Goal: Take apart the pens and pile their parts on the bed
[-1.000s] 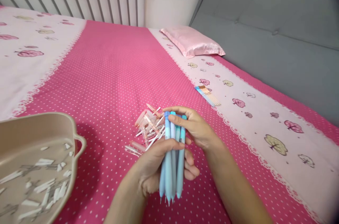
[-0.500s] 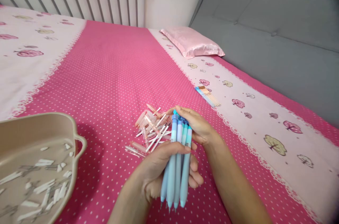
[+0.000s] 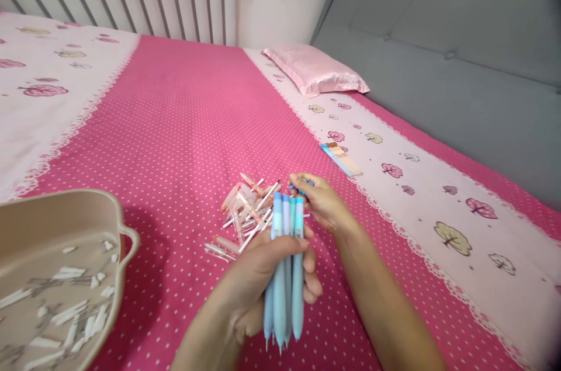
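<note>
My left hand (image 3: 258, 263) is wrapped round a bundle of light blue pens (image 3: 284, 289). Their thin points face down toward me, and their darker blue and teal ends stand up above my thumb. Just beyond those upper ends, my right hand (image 3: 324, 201) is closed in a pinch on small blue pen parts (image 3: 301, 186), partly covered by the fingers. Behind my hands lies a loose pile of pink, white and clear pen parts (image 3: 245, 207) on the bedspread.
A beige basin (image 3: 114, 207) with a side handle stands at the left, with white and grey pieces inside. Several blue and peach pens (image 3: 342, 159) lie in a row to the right. Farther back are a pink pillow (image 3: 315, 70) and a grey padded headboard (image 3: 438, 55).
My right hand has drawn away from the tops of the pens, taking small blue parts with it. The pens' upper ends now show bare. My left hand has shifted slightly left with the bundle.
</note>
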{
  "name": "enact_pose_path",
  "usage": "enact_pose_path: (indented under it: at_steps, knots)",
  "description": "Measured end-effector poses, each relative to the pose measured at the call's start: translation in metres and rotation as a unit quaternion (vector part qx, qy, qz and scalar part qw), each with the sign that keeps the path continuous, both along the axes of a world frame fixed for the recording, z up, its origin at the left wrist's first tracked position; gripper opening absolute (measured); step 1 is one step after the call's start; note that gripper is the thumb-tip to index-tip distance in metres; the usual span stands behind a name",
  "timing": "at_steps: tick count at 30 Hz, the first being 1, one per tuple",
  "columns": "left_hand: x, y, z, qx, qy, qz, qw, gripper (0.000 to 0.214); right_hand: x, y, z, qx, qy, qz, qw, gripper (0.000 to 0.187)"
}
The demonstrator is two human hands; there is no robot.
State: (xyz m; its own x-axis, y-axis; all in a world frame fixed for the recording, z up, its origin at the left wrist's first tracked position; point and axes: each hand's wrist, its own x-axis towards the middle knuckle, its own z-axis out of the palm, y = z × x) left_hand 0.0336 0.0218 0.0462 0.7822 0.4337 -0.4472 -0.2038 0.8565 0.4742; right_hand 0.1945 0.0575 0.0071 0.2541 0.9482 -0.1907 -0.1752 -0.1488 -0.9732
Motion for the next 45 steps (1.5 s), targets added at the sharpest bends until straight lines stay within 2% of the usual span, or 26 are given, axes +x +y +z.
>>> enact_pose_path:
  at_steps: [2, 5, 8, 12, 15, 19, 24, 27, 29, 33, 36, 38, 41, 45]
  knots:
    - [-0.003, 0.003, 0.002, 0.044, 0.022, 0.032, 0.998, 0.011, -0.006, -0.001, -0.002, 0.004, -0.034, 0.009, 0.999, 0.034]
    - [-0.010, 0.010, 0.003, 0.077, 0.040, 0.047, 0.995, 0.015, -0.016, -0.005, 0.001, 0.031, -0.040, 0.078, 0.996, 0.034]
    - [-0.014, 0.015, 0.000, 0.078, 0.053, 0.060, 0.994, 0.018, -0.019, -0.012, 0.012, 0.044, -0.030, 0.136, 0.989, 0.033]
    - [-0.014, 0.017, -0.004, 0.075, 0.063, 0.055, 0.994, 0.018, -0.021, -0.023, 0.028, 0.050, -0.050, 0.170, 0.983, 0.035]
    - [-0.011, 0.016, -0.006, 0.091, 0.078, 0.059, 0.991, 0.012, -0.025, -0.028, 0.034, 0.033, -0.076, 0.180, 0.980, 0.029]
    - [-0.008, 0.016, -0.008, 0.102, 0.091, 0.070, 0.988, 0.012, -0.026, -0.028, 0.035, 0.034, -0.052, 0.131, 0.989, 0.021]
    - [-0.012, 0.021, -0.010, 0.120, 0.098, 0.097, 0.983, 0.025, -0.017, -0.022, 0.036, 0.055, 0.048, -0.009, 0.997, 0.019]
    - [-0.014, 0.024, -0.011, 0.140, 0.113, 0.152, 0.972, 0.030, -0.013, -0.019, 0.037, 0.062, 0.095, -0.065, 0.991, 0.019]
    - [-0.014, 0.025, -0.011, 0.148, 0.121, 0.211, 0.959, 0.029, -0.013, -0.019, 0.036, 0.058, 0.108, -0.062, 0.990, 0.019]
    - [-0.014, 0.027, -0.009, 0.171, 0.116, 0.319, 0.925, 0.017, -0.014, -0.024, 0.037, 0.013, 0.106, 0.036, 0.994, 0.017]
    - [-0.017, 0.028, -0.007, 0.197, 0.074, 0.368, 0.906, 0.018, -0.018, -0.028, 0.039, -0.021, 0.086, 0.124, 0.988, 0.016]
    - [-0.019, 0.029, -0.007, 0.196, 0.058, 0.376, 0.904, 0.019, -0.021, -0.030, 0.040, -0.032, 0.082, 0.175, 0.981, 0.015]
    - [-0.021, 0.030, -0.007, 0.179, 0.057, 0.357, 0.915, 0.019, -0.024, -0.031, 0.040, -0.042, 0.088, 0.251, 0.963, 0.011]
    - [-0.021, 0.032, -0.008, 0.171, 0.032, 0.358, 0.918, 0.022, -0.026, -0.031, 0.039, -0.045, 0.113, 0.329, 0.937, 0.017]
